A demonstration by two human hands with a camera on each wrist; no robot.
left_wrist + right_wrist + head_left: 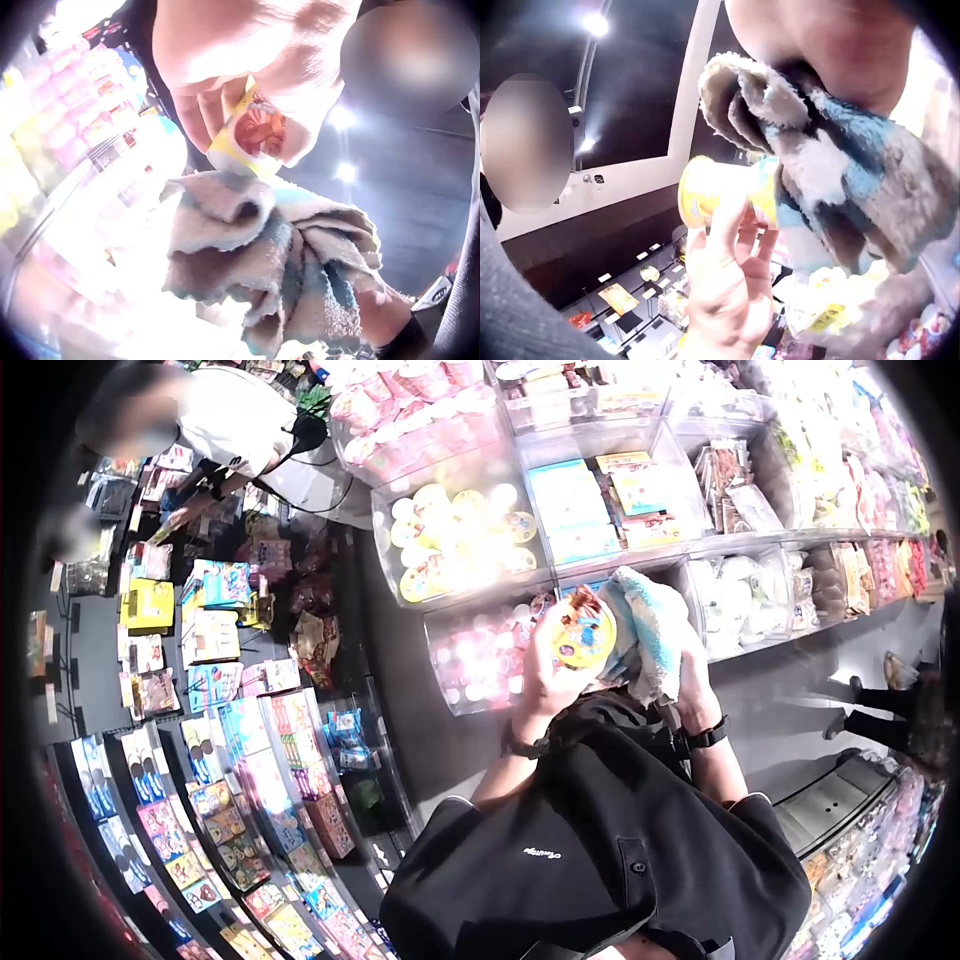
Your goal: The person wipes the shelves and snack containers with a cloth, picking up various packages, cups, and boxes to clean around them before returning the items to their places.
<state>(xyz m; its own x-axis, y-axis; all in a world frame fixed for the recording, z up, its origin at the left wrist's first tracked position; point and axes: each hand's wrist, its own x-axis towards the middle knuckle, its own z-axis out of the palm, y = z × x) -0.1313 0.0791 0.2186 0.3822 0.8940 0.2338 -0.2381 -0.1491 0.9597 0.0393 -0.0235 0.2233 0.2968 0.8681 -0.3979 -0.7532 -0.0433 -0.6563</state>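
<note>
In the head view my left hand [543,678] grips a small snack tub [580,645] with a yellow printed lid. The right wrist view shows the tub [701,191] lying sideways, my left thumb and fingers around its wall. My right hand [696,682] holds a fluffy cloth [650,625], striped white, blue and grey, close beside the tub. In the left wrist view the bunched cloth [277,255] is right at the tub's end. Folds of cloth hide most of my right fingers.
Clear bins hold yellow-lidded tubs [465,535], pink packs [480,660] and white bags [740,600] ahead of me. Shelves of boxed sweets [215,815] stand on the left. A person in a white shirt [240,415] leans over goods at upper left; another person's legs [880,710] show at right.
</note>
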